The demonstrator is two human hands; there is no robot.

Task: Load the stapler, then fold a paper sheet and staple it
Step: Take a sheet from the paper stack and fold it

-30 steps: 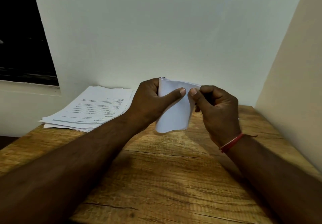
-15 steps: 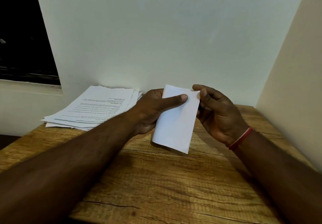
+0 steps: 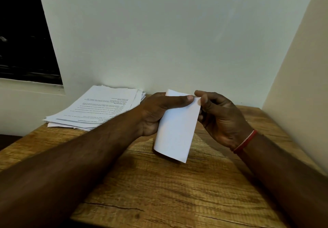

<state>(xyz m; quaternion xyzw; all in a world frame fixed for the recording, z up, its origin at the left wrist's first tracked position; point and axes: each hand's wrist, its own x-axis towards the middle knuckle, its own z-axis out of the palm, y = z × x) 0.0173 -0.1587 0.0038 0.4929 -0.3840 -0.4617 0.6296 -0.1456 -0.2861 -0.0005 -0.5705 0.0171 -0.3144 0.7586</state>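
Observation:
A white folded paper sheet (image 3: 175, 132) hangs upright above the wooden table (image 3: 177, 192), its folded lower end just over the wood. My left hand (image 3: 156, 114) grips its left side, thumb laid across the top front. My right hand (image 3: 220, 117) pinches the top right corner, fingers behind the sheet. No stapler is in view.
A stack of printed pages (image 3: 99, 108) lies at the table's back left against the white wall. A beige side wall (image 3: 301, 85) closes the right. A dark window (image 3: 23, 32) is at the upper left. A red band (image 3: 245, 141) circles my right wrist.
The sheet went from bent and curled between both hands to a flat, longer folded strip hanging down. My right hand opened from a closed pinch to holding the top corner.

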